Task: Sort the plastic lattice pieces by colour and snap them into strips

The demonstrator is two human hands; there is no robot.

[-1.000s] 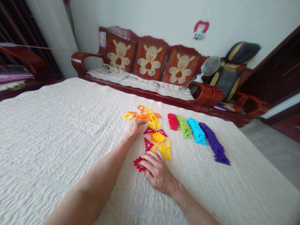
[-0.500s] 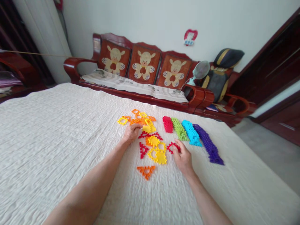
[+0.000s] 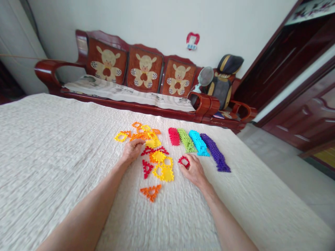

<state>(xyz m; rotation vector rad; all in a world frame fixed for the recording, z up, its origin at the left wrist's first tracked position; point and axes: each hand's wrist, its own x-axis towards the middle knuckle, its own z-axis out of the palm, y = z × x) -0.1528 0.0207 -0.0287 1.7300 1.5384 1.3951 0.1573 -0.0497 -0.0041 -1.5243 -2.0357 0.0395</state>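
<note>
My left hand [image 3: 133,150] is closed in a pinch, its fingertips at the left edge of a yellow square tile [image 3: 150,143] with toothed edges. My right hand [image 3: 194,170] grips a red open-framed piece [image 3: 184,161] between thumb and fingers, just above the cloth. Between the hands lie overlapping yellow pieces [image 3: 167,174] and a red triangle [image 3: 147,168]. Closer to me is a single orange triangle [image 3: 151,192]. Beyond my left hand, orange and yellow pieces [image 3: 138,135] form a loose pile.
Right of the pile stand rows of same-coloured pieces: red [image 3: 174,136], green [image 3: 186,140], light blue [image 3: 199,143] and purple [image 3: 216,152]. A white quilted cloth [image 3: 65,157] covers the surface. Behind it is a wooden sofa [image 3: 146,104] with a small fan [image 3: 206,76].
The view has turned right, so everything sits further left. My right hand has drawn the red piece slightly away from the yellow ones, fingers closer around it. My left hand keeps its pinch.
</note>
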